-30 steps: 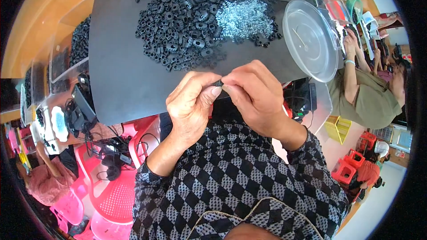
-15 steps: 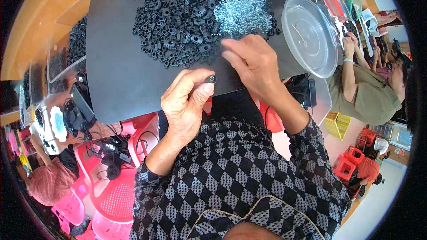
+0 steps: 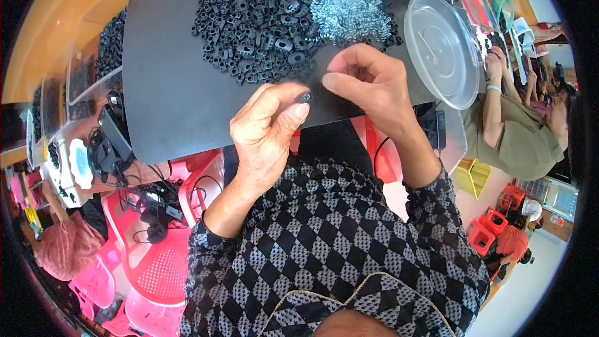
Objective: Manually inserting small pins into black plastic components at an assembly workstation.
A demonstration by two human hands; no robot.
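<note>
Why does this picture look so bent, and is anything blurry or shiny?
In the head view, the fisheye lens bows the edges of the table and leaves black corners; the pile of small metallic coils glints palely; the small black part in the left hand shows a pale ring; the right hand looks slightly soft at the fingers, perhaps from motion.

The parts [image 3: 259,28] are black (the springs [image 3: 350,15] silvery), the shirt [image 3: 331,231] diamond-checked.
</note>
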